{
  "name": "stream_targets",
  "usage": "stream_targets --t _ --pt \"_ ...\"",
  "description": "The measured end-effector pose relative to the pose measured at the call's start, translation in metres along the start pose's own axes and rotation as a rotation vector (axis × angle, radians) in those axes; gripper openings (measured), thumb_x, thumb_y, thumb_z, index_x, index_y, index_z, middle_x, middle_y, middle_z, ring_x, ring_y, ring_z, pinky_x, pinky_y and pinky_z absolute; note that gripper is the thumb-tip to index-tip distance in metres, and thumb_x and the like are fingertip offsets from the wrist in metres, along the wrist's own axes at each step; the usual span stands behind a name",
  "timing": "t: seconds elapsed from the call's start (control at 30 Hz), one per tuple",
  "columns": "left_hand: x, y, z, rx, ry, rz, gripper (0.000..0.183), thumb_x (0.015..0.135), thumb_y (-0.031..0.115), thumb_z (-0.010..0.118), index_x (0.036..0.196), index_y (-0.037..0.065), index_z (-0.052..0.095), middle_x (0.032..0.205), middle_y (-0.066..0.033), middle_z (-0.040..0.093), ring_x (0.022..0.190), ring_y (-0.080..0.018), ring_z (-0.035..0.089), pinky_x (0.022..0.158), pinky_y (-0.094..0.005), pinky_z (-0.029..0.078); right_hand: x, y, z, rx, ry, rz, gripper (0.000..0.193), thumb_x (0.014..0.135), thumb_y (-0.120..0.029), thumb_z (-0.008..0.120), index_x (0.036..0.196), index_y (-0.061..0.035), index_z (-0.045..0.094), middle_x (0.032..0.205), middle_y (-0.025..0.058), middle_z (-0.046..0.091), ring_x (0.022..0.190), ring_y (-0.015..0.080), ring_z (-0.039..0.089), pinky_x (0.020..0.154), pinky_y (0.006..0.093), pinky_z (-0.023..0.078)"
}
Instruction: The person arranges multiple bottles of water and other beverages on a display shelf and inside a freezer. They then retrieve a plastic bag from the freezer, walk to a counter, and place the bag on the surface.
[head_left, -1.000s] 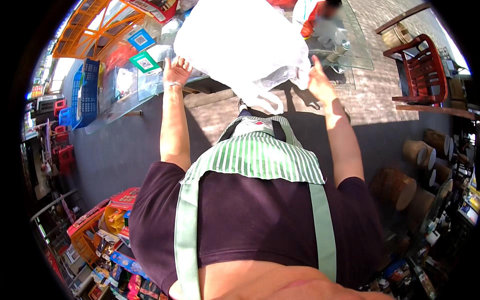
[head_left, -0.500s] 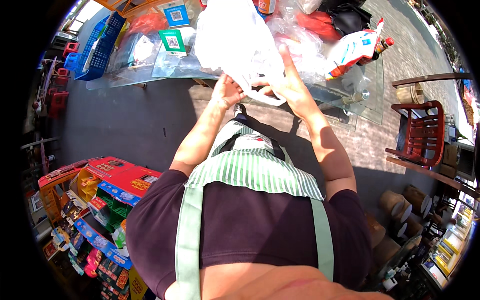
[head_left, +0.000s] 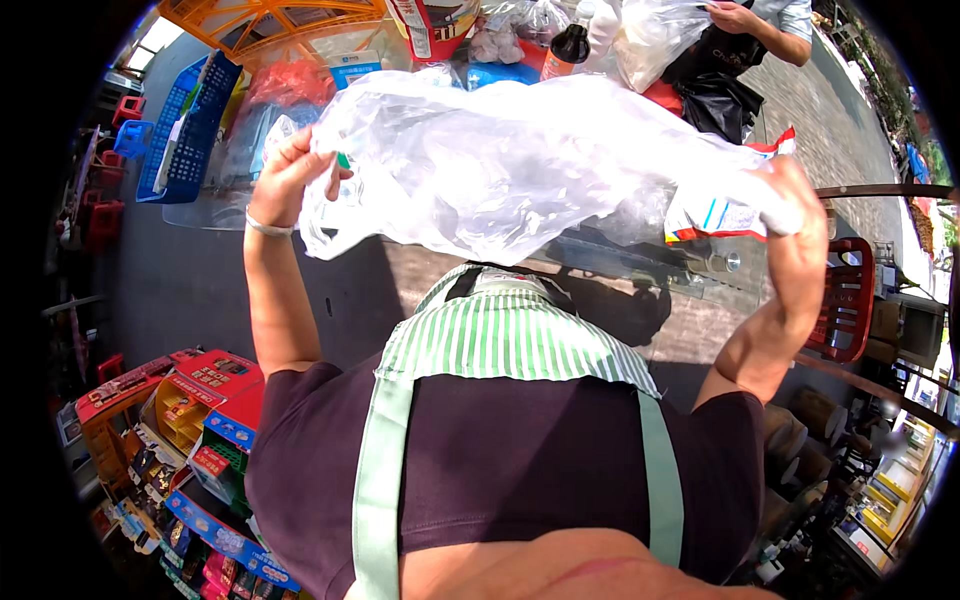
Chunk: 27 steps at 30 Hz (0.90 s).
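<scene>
A thin white plastic bag [head_left: 480, 165] is stretched wide between my two hands, above the near edge of a glass table [head_left: 690, 275]. My left hand [head_left: 285, 180] pinches its left end, fingers closed on the film. At the opposite end my right hand [head_left: 798, 210] grips a bunched part of the same bag. Much of the tabletop is hidden behind the spread film. Just beyond my right hand, partly covered by the bag, lies a white, red and blue packet [head_left: 705, 212].
A blue plastic basket [head_left: 188, 135] stands at the table's left. Dark-capped bottle [head_left: 567, 50] and red-and-white packet [head_left: 435, 28] are at the back. Another person's hand [head_left: 733, 17] holds a clear bag [head_left: 655, 40] at far right. A red chair [head_left: 848, 300] is right; boxed goods [head_left: 215, 400] stand lower left.
My hands have moved far apart, pulling the bunched bag out sideways into a wide sheet. Another person's arm and a clear bag have come into view at the far right.
</scene>
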<state>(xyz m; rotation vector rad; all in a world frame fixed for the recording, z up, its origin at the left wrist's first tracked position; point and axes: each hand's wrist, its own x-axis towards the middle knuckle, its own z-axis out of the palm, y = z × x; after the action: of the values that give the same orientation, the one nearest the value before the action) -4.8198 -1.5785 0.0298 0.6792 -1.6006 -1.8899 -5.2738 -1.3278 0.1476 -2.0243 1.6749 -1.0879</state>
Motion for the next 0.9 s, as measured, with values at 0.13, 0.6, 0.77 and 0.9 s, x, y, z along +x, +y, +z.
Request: stream_targets --t 0.13,0.6,0.77,0.9 --pt "0.071 0.04 -0.037 -0.372 -0.112 0.105 0.055 0.092 0.015 0.059 0.141 0.002 0.037 0.083 -0.0058 0.063 0.076 -0.0168 0.064 0.087 -0.0379 0.052 0.044 0.059 -0.032 0.747 0.27 0.296 0.036 0.095 -0.019 0.051 0.123 0.0042 0.053 0.093 0.0081 0.059 0.097 0.022 0.056 0.106 0.0386 0.035" --pt "0.204 0.006 0.071 0.588 -0.433 -0.046 0.063 0.094 0.038 0.061 0.141 0.0 0.043 0.108 -0.0049 0.061 0.08 -0.0087 0.051 0.072 -0.0251 0.046 0.09 0.215 -0.115 0.451 0.341 0.565 0.05 0.084 0.001 0.049 0.133 -0.0034 0.052 0.141 0.0118 0.048 0.09 0.011 0.062 0.051 0.0145 0.04" --pt "0.254 -0.081 0.124 0.572 -0.246 -0.21 0.087 0.082 0.045 0.073 0.148 0.007 0.032 0.12 -0.0158 0.058 0.098 -0.0202 0.059 0.084 -0.0328 0.048 0.122 0.282 -0.112 0.394 0.297 0.754 0.047 0.083 -0.002 0.05 0.13 -0.0052 0.055 0.131 0.0048 0.057 0.08 0.0057 0.058 0.043 0.0148 0.033" --pt "0.283 -0.1 0.15 0.346 -0.122 -0.419 0.089 0.075 0.037 0.081 0.146 0.007 0.036 0.125 -0.018 0.059 0.102 -0.0233 0.063 0.091 -0.0332 0.048 0.131 0.327 -0.12 0.428 0.241 0.739 0.037 0.089 -0.006 0.054 0.127 -0.0061 0.057 0.126 0.0049 0.06 0.075 0.0068 0.06 0.042 0.016 0.03"
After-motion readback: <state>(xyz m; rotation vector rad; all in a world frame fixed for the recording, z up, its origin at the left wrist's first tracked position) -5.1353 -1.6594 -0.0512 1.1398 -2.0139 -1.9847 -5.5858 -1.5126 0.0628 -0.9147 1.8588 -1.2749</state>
